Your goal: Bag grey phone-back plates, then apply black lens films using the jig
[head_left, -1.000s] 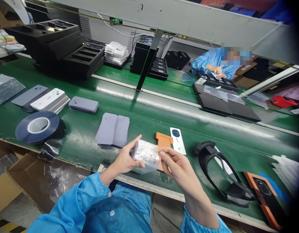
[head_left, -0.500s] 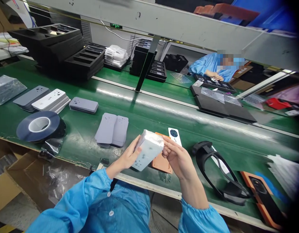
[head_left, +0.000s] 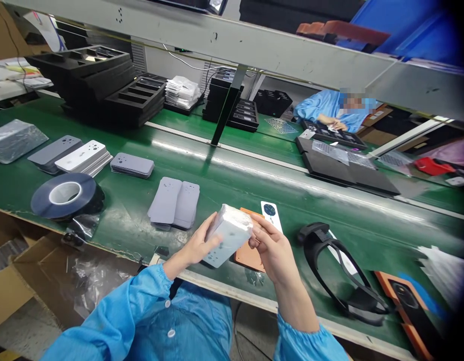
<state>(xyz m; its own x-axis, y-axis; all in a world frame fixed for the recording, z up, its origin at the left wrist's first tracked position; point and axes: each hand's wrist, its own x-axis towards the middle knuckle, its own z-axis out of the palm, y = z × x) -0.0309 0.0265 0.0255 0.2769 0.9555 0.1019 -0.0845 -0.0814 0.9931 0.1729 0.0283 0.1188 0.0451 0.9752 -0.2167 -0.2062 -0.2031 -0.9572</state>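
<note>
- Wrapped stack (head_left: pixel 229 235) of white plates: where is it sitting, head view?
- It's hanging tilted just above the orange plate (head_left: pixel 249 259), at the near edge of the green belt (head_left: pixel 254 185). The left hand (head_left: pixel 196 245) is curling round its near side and the right hand (head_left: pixel 273 248) is pinching the far end. Both are closed on it.
- Anything changing?
- A second ago the shiny film side was facing up. Now the white holed face is showing, so I'd say it's being turned over, not set down.
- Labels?
- Nothing is reading legibly. The white card (head_left: pixel 271 213) just beyond the orange plate is only showing a dark ring.

No text or label can be read.
</note>
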